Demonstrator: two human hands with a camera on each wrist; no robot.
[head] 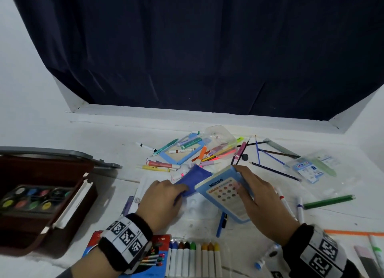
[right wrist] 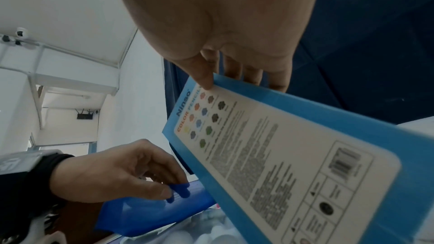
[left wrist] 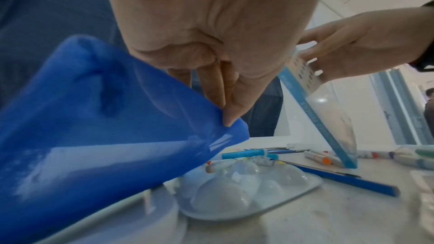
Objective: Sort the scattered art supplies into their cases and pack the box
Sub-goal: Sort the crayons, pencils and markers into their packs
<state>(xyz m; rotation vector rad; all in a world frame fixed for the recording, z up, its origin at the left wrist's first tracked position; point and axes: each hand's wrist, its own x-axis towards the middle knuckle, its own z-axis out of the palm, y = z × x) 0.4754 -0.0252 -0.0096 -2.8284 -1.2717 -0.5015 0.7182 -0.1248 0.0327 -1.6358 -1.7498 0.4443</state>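
My right hand (head: 252,191) grips the top end of a light-blue Ninso colour pencil case (head: 223,196), tilted with its lower end on the table; thumb on its printed back, fingers behind (right wrist: 206,79). My left hand (head: 164,196) pinches a corner of a dark blue plastic tray (head: 193,179), lifted off the table (left wrist: 94,127). Under both lies a white paint palette (left wrist: 246,192). Scattered markers and pencils (head: 187,151) lie beyond, around a tipped clear tub (head: 221,141).
An open brown box (head: 45,203) with a watercolour set (head: 33,198) stands at the left. A crayon row (head: 193,257) lies near the front edge. A clear bag (head: 311,169), green marker (head: 327,201) and pens sit on the right. A dark curtain (head: 207,49) hangs behind.
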